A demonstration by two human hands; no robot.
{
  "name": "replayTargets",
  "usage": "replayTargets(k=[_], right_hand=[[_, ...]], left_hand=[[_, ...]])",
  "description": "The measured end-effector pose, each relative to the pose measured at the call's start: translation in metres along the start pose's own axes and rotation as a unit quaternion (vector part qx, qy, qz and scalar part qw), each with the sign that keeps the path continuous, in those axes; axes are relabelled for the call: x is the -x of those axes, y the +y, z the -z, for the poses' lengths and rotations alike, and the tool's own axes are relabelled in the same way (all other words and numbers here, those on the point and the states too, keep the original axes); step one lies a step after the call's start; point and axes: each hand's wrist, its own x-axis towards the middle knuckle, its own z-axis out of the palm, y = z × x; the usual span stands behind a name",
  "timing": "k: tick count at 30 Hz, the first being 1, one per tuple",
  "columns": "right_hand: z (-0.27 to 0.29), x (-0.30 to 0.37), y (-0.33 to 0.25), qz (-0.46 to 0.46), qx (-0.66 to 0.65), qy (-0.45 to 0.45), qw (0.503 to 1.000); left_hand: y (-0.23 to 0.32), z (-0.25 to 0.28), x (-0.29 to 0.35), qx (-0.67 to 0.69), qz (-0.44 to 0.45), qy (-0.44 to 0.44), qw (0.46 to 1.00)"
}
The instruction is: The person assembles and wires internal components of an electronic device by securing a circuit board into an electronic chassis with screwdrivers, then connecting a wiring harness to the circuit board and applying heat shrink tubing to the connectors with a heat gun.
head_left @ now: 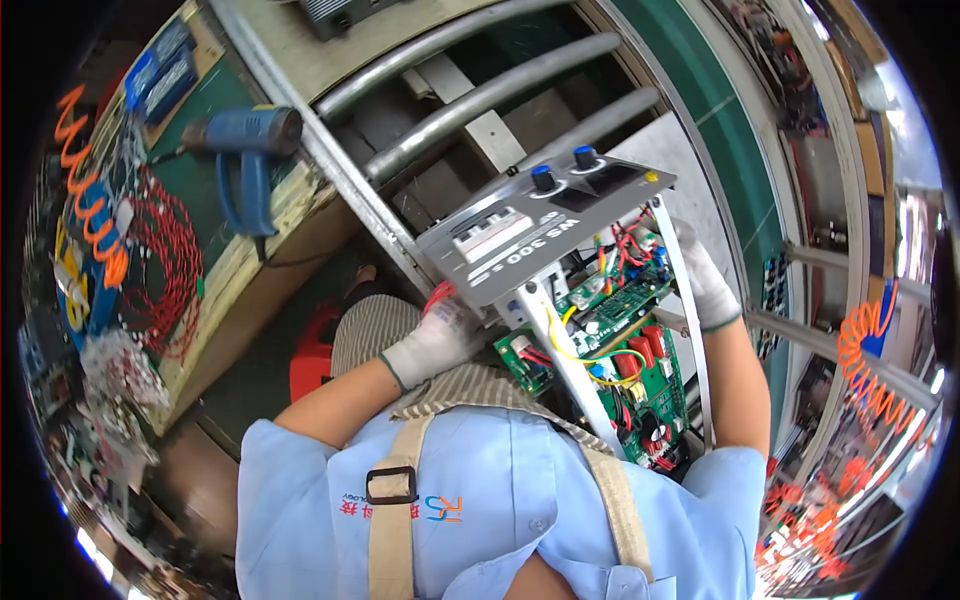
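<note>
In front of my chest is a welding machine point(545, 225) with its case off, tilted, its grey front panel uppermost. The panel bears two blue knobs and a breaker switch. Behind its white frame posts show green circuit boards point(640, 365) and red, yellow and black wires. My left hand point(440, 340), in a white glove, grips the machine at the panel's lower left edge; its fingertips are hidden, and something red shows beside them. My right hand point(700, 275), also gloved, is closed on the far right side behind a frame post, with its fingers partly covered.
A roller conveyor point(490, 100) with metal tubes lies ahead of the machine. On the left bench are a blue heat gun point(245, 140), red wire bundles point(165, 260) and an orange coiled hose point(95, 220). A red stool point(315, 350) stands low at left. Shelving point(815, 180) lines the right.
</note>
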Motion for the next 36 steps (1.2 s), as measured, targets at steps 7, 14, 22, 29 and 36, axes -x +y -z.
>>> replayTargets(k=[7,14,22,29,36], right_hand=[[0.002,0.011,-0.012,0.073,-0.041,0.170,0.982],[-0.005,0.010,-0.047,0.077,0.021,0.220,0.972],[0.045,-0.014,0.003,0.028,0.127,0.227,0.965],[0.043,0.002,0.013,0.008,0.139,0.207,0.968],[0.055,-0.003,0.027,-0.008,0.139,0.165,0.976]], left_hand=[[0.013,0.038,-0.017,0.131,0.073,-0.145,0.978],[0.013,0.031,-0.005,0.414,0.305,-0.129,0.848],[-0.002,0.014,-0.045,0.508,0.333,0.112,0.787],[-0.003,-0.024,-0.064,0.716,0.370,0.124,0.578],[0.008,-0.008,-0.067,0.577,0.396,0.105,0.707]])
